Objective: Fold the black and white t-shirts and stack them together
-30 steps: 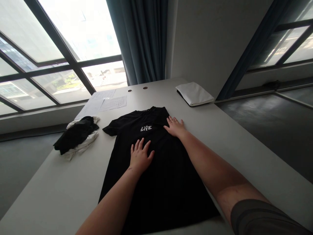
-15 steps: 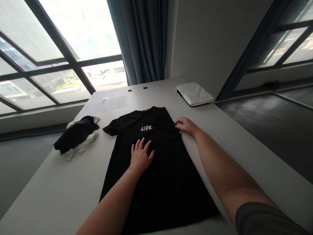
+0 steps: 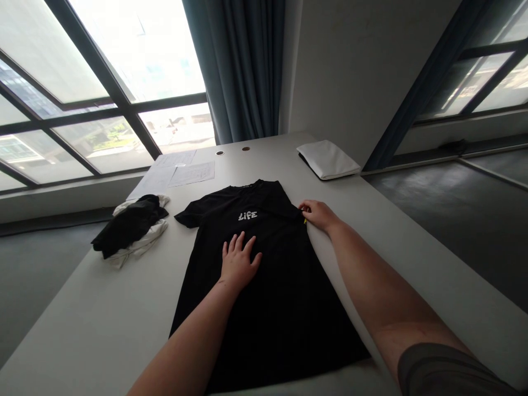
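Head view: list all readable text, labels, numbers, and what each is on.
"Life": white print on the chest of the black T-shirt.
Paper sheets at the table's window end: faint marks, too small to read.
No other readable text.

Head camera, one: worn by the person, facing forward and down. Near range: black short-sleeved fabric T-shirt [image 3: 272,286], lower centre. Beneath: long white flat-topped table [image 3: 103,324], receding from the viewpoint. Far range: blue pleated fabric curtain [image 3: 243,71], top centre; dark-framed glass window [image 3: 126,107], upper left.
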`<state>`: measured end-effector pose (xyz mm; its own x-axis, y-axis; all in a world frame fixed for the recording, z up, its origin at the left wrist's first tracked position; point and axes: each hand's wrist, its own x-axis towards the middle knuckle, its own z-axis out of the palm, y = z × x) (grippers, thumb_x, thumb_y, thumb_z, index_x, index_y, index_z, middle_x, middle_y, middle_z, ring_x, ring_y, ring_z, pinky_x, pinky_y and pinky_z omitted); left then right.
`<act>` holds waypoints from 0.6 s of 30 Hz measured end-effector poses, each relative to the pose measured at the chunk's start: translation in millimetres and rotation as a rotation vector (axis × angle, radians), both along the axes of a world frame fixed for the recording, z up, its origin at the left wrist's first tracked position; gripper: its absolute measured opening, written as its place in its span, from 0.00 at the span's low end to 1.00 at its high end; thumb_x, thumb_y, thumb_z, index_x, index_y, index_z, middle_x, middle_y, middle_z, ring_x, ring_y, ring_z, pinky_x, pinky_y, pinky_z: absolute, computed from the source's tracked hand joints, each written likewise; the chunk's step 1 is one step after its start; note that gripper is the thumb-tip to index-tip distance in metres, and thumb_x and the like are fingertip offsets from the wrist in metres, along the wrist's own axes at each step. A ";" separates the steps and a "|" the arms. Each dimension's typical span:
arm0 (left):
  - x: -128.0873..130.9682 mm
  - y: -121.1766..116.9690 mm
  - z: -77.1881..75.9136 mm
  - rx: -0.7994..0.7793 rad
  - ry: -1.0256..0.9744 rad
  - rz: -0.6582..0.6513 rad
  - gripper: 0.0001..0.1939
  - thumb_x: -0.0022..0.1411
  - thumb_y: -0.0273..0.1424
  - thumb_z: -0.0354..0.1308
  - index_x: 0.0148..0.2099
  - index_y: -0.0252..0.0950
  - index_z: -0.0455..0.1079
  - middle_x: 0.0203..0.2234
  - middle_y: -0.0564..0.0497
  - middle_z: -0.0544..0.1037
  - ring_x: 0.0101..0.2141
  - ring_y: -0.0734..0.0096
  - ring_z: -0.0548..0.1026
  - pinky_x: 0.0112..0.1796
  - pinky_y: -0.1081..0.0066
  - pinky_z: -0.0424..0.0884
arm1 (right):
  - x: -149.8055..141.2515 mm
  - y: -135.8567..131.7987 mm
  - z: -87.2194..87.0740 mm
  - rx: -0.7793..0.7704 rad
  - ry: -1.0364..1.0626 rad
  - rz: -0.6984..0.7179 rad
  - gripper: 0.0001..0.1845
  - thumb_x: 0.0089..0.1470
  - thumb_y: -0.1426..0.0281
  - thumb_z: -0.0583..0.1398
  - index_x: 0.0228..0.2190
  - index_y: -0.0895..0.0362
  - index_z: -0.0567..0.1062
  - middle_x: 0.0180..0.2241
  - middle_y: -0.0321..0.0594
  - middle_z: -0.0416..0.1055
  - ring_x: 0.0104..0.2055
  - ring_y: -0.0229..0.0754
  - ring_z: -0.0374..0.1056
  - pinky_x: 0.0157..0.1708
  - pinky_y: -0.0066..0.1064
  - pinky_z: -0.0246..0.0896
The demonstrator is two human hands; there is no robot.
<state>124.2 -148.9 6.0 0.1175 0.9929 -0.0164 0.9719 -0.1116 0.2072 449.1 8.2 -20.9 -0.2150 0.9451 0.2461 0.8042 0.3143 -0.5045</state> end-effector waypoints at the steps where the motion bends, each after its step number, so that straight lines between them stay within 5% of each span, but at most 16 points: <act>1: 0.0 0.0 -0.1 0.002 0.000 0.000 0.31 0.70 0.49 0.51 0.72 0.53 0.59 0.74 0.50 0.54 0.73 0.52 0.50 0.71 0.43 0.47 | -0.2 0.5 -0.5 0.011 -0.010 0.005 0.13 0.51 0.76 0.61 0.39 0.54 0.81 0.33 0.36 0.76 0.34 0.40 0.69 0.36 0.27 0.58; 14: -0.6 -0.1 -2.8 0.004 -0.011 -0.005 0.31 0.70 0.49 0.51 0.72 0.53 0.59 0.74 0.50 0.53 0.73 0.53 0.48 0.71 0.43 0.46 | 0.0 0.7 -0.8 0.066 -0.087 -0.004 0.14 0.52 0.76 0.59 0.40 0.54 0.79 0.36 0.38 0.76 0.37 0.43 0.70 0.40 0.29 0.63; 18: -0.4 -0.1 -0.8 -0.012 -0.009 -0.005 0.31 0.70 0.49 0.51 0.72 0.52 0.58 0.74 0.50 0.53 0.73 0.52 0.48 0.72 0.43 0.46 | -2.0 -2.2 1.3 0.081 -0.121 0.025 0.16 0.52 0.75 0.60 0.44 0.55 0.79 0.40 0.42 0.77 0.43 0.47 0.71 0.48 0.33 0.66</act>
<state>123.8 -148.9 5.2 0.1226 0.9921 -0.0273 0.9694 -0.1138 0.2175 447.1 6.1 -19.6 -0.2712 0.9172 0.2920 0.8491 0.3708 -0.3762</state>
